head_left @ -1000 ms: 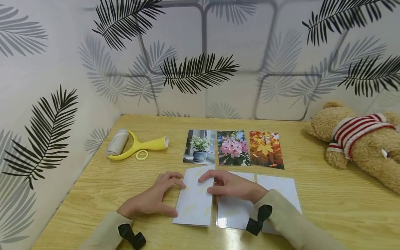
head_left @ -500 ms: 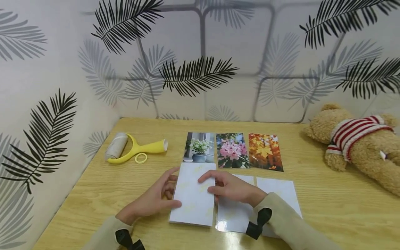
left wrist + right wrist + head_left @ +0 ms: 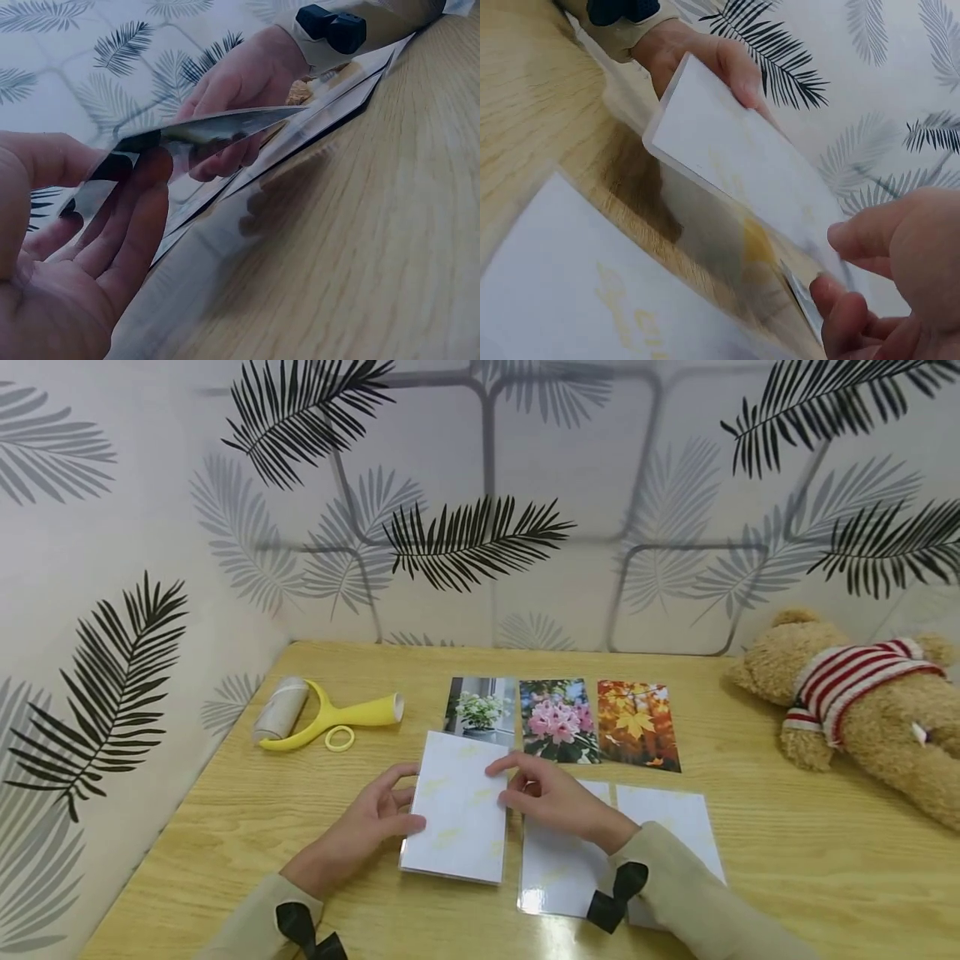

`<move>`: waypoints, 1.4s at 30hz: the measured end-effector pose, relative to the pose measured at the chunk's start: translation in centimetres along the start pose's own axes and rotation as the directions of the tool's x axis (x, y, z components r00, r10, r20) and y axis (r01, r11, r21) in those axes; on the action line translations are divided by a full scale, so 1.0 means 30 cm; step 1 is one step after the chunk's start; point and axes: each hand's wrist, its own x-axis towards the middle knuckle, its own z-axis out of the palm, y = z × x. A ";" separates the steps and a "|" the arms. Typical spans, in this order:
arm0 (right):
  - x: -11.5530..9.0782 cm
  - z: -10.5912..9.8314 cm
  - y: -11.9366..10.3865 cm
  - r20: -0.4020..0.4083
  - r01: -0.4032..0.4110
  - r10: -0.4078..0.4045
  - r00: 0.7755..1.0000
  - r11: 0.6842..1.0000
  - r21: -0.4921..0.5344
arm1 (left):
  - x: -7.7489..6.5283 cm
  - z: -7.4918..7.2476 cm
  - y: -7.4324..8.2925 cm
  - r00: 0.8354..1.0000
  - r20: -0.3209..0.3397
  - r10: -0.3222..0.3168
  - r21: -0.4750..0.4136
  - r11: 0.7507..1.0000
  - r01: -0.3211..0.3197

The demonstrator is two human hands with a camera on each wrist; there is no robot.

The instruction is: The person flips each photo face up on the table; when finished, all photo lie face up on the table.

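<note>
A photo (image 3: 459, 806) lies with its white back up between my hands, its faint yellow print showing. My left hand (image 3: 358, 827) grips its left edge, thumb on top and fingers underneath. In the left wrist view the underside of the photo (image 3: 214, 129) is dark and glossy, and it is tilted above the table. At the right edge my right hand (image 3: 558, 800) pinches with thumb and index finger near the upper corner. Two more white-backed photos, a middle one (image 3: 558, 881) and a right one (image 3: 670, 822), lie partly under my right hand and sleeve.
Beyond the hands lie a potted-plant photo (image 3: 480, 708), a pink-flower photo (image 3: 557, 718) and an autumn-leaf photo (image 3: 637, 722), face up. At left are a yellow forked handle (image 3: 352, 713), a grey roll (image 3: 282, 710) and a yellow ring (image 3: 340, 738). A teddy bear (image 3: 885, 718) lies at right.
My left hand has gone from touching the left edge to gripping it, fingers beneath. The photo has risen and shifted slightly left, now overlapping the potted-plant photo in view.
</note>
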 end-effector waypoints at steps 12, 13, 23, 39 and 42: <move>-0.007 0.031 -0.027 0.158 0.037 -0.028 0.987 0.998 -0.057 | -0.005 0.003 0.003 0.993 0.119 0.012 -0.137 0.991 0.005; -0.008 0.034 -0.030 0.182 0.040 -0.033 0.983 0.999 -0.036 | -0.006 0.003 0.004 0.991 0.135 0.019 -0.148 0.989 0.002; -0.026 0.045 -0.059 0.289 0.047 -0.093 0.953 0.985 0.163 | -0.021 0.035 0.025 0.980 0.199 -0.025 -0.027 0.999 0.031; -0.050 0.006 -0.135 0.223 0.013 -0.051 0.973 0.986 0.168 | -0.011 0.069 -0.004 0.961 0.261 0.090 0.450 0.869 -0.204; -0.051 0.003 -0.138 0.231 0.045 -0.081 0.970 0.987 0.157 | -0.013 0.072 -0.003 0.959 0.263 0.107 0.483 0.846 -0.226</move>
